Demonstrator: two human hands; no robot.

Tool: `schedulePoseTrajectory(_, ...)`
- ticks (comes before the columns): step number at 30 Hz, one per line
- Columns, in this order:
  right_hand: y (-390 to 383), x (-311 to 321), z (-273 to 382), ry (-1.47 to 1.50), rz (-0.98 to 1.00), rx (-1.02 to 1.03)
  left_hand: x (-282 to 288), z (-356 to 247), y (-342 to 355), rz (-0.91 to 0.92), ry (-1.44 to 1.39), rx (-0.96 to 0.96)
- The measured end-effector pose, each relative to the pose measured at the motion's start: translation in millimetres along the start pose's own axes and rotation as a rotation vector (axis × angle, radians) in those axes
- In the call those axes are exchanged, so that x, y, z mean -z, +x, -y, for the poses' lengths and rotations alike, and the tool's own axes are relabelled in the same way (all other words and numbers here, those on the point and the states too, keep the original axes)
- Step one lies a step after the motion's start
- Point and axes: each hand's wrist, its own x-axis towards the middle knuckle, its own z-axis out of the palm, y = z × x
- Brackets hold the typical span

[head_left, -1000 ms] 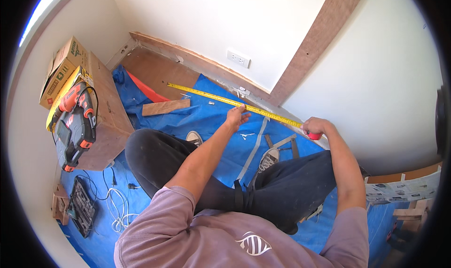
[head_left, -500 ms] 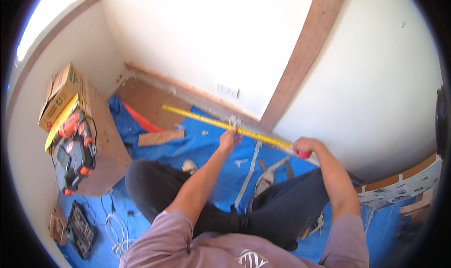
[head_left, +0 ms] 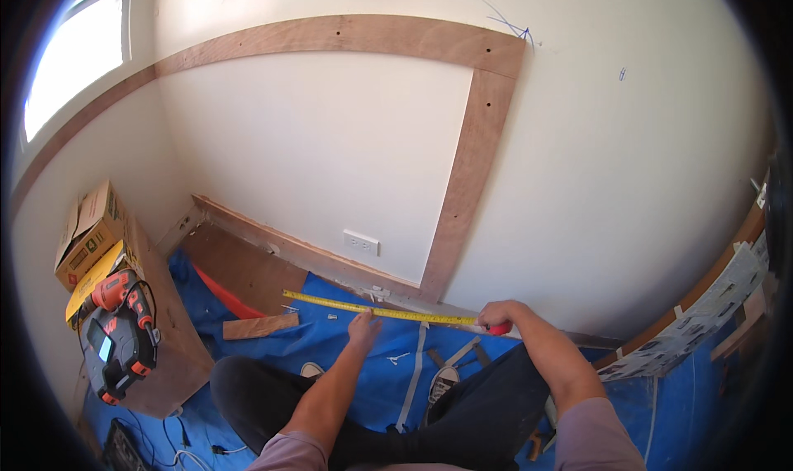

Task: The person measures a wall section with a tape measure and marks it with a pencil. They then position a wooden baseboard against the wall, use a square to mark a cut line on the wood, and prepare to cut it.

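Observation:
A yellow tape measure blade [head_left: 413, 315] stretches out above the blue sheet, roughly along the foot of the wall. My right hand [head_left: 500, 312] is wrapped round its red case [head_left: 500, 329] at the right end. About midway along, my left hand [head_left: 363, 329] pinches the lower edge of the blade, its fingers partly hidden. The free tip of the blade points left, over the edge of a brown board [head_left: 235, 260]. Beyond the blade, a wooden frame [head_left: 453, 211] is fixed to the white wall, with a white outlet [head_left: 361, 242] inside it.
On the left, a wooden box [head_left: 178, 351] bears an orange and black power tool [head_left: 116, 339] and a cardboard carton [head_left: 89, 231]. A wood offcut [head_left: 260, 326] lies on the blue sheet [head_left: 388, 339]. At right stands a curved panel covered with printed paper [head_left: 694, 326].
My view has tilted up, showing the frame's top rail and blue pen marks on the wall. Both hands still hold the extended tape measure, at about the same spots on it.

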Motion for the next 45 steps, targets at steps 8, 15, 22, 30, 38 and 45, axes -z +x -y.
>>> schedulePoseTrajectory(8,5.9,-7.9,-1.9,-0.007,0.011,-0.209,79.4,49.9,24.7,-0.017,0.217,-0.003)
schedulePoseTrajectory(15,-0.8,-2.9,2.7,0.055,0.005,-0.248,154.2,89.4,14.6,0.496,1.981,-0.184)
schedulePoseTrajectory(22,9.4,-2.9,3.3,0.126,0.023,-0.271,130.0,97.4,10.5,0.441,1.492,-0.081)
schedulePoseTrajectory(30,56.8,-24.0,-49.5,-0.058,0.051,-0.06,143.2,112.2,25.9,0.548,1.719,0.009)
schedulePoseTrajectory(38,39.3,-15.7,-36.4,-0.174,0.061,-0.203,124.8,102.0,-17.5,0.175,1.458,-0.264)
schedulePoseTrajectory(45,6.3,7.0,1.5,-0.197,-0.025,-0.293,54.9,30.3,10.3,-0.202,1.056,-0.734)
